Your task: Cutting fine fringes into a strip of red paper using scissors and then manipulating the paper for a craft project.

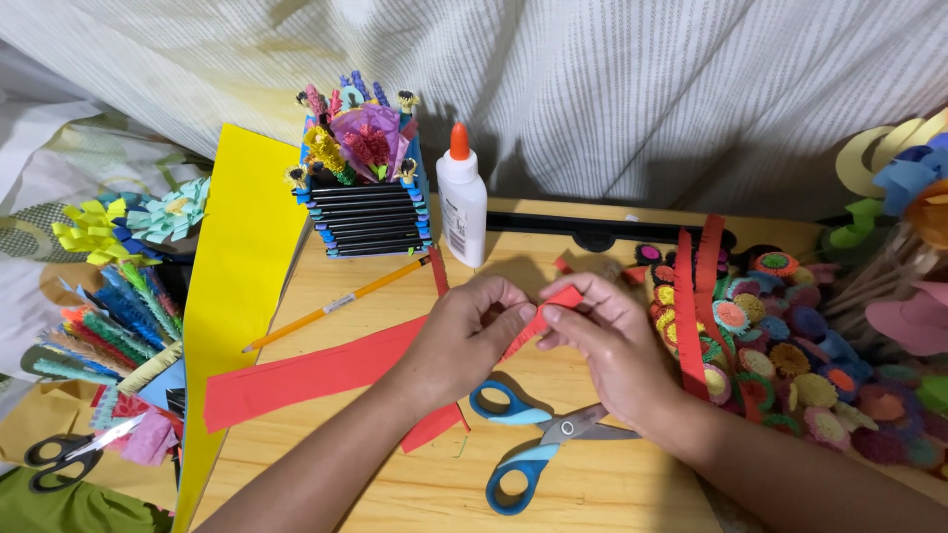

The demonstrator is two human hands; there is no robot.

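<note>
Seen from above the wooden table (612,494): the left hand (464,341) and the right hand (602,345) meet over the middle of the board, both pinched on a narrow red paper strip (555,308), which runs slantwise between them, its upper end at the right fingertips and its lower part hidden behind the left fingers. Whether the strip is being rolled or folded cannot be told. A wider red paper band (316,375) lies flat on the table, reaching from under the left hand toward the left edge, uncut along the length that shows; a small red offcut (433,426) lies by the left wrist. Blue-handled scissors (533,439) rest just beneath the hands, touched by neither. To the right, a heap of rolled paper flowers (790,385) in many colours is already made, with two fringed red strips (696,296) draped over its near side. Judged from this layout, a good number of pieces are finished, the strip in hand is mid-working, and the long band suggests more stock is left to cut. Behind the hands stand a white glue bottle (462,202) with an orange cap and a stick-built holder of paper blooms (360,178); a yellow pencil (336,303) and a yellow paper sheet (237,286) lie to the left.
</note>
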